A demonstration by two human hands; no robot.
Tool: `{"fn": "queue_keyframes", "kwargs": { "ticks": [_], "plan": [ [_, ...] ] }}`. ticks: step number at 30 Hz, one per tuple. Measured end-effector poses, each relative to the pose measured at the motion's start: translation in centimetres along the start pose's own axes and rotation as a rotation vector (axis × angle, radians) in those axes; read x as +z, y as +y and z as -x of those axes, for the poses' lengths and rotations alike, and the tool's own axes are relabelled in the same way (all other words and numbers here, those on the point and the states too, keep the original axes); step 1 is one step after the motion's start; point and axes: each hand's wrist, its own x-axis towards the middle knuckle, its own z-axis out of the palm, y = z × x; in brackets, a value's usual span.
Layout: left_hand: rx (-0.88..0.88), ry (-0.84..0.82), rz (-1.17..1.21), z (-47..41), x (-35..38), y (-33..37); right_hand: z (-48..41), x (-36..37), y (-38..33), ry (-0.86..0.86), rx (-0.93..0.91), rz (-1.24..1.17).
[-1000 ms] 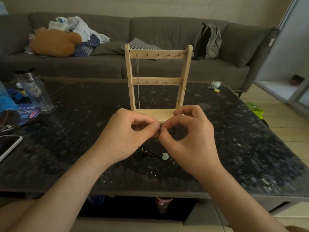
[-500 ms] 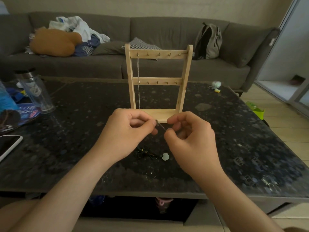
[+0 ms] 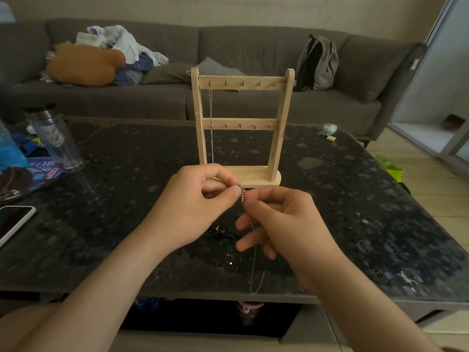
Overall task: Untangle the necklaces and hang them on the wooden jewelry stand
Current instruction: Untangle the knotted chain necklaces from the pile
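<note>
Necklace chain (image 3: 242, 194) pinched just in front of the base of the wooden jewelry stand (image 3: 279, 118), gripped between thumb and forefinger of both left hand (image 3: 187, 212) and right hand (image 3: 291, 224), slack dangling below. Second chain (image 3: 211, 128) hung from the stand's leftmost top hook. Dark tangle (image 3: 223, 233), possibly more necklaces, lying nearer than the stand.

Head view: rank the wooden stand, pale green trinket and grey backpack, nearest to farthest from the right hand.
1. Wooden stand, just ahead of the right hand.
2. Pale green trinket, far right edge of the table.
3. Grey backpack, on the sofa.
</note>
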Motion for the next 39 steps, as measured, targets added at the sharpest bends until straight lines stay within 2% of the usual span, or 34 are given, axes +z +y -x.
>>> {"fn": "queue_keyframes", "kwargs": {
  "ticks": [4, 8, 10, 12, 16, 23, 28, 32, 35, 39],
  "plan": [
    [0.055, -0.001, -0.022, 0.1, -0.1, 0.0, -0.1, -0.1, 0.3, 0.093, -0.115, 0.038],
    [0.101, 0.015, -0.012, 0.3, 0.0, 0.1, -0.7, -0.4, 1.1, 0.222, -0.386, 0.194],
    [0.125, 0.023, -0.021, 0.3, 0.1, 0.1, -0.7, -0.4, 0.9, 0.204, -0.462, 0.151],
    [0.147, 0.026, -0.035, 0.4, 0.1, 0.1, -0.5, -0.4, 0.8, 0.150, -0.477, 0.083],
    [0.183, 0.034, -0.049, 0.3, 0.0, 0.1, -0.6, -0.2, 0.9, 0.131, -0.533, 0.135],
    [0.233, 0.090, -0.057, 0.0, -0.1, 0.3, -1.5, -0.5, 0.1, 0.101, -0.479, 0.014],
    [0.274, 0.192, -0.213, -1.0, 0.2, 0.0, -2.9, -0.5, -0.2, 0.092, -0.505, 0.007],
    [0.283, 0.193, -0.285, -1.9, 0.7, -0.2, -4.1, -0.8, -0.2, 0.141, -0.512, 0.043],
    [0.301, 0.236, -0.279, -2.5, 1.1, -0.2, -4.9, -1.0, -0.1, 0.142, -0.516, 0.044],
    [0.282, 0.203, -0.200, -3.3, 1.5, 0.2, -6.0, -1.1, 0.0, 0.087, -0.504, 0.042]
  ]
}}
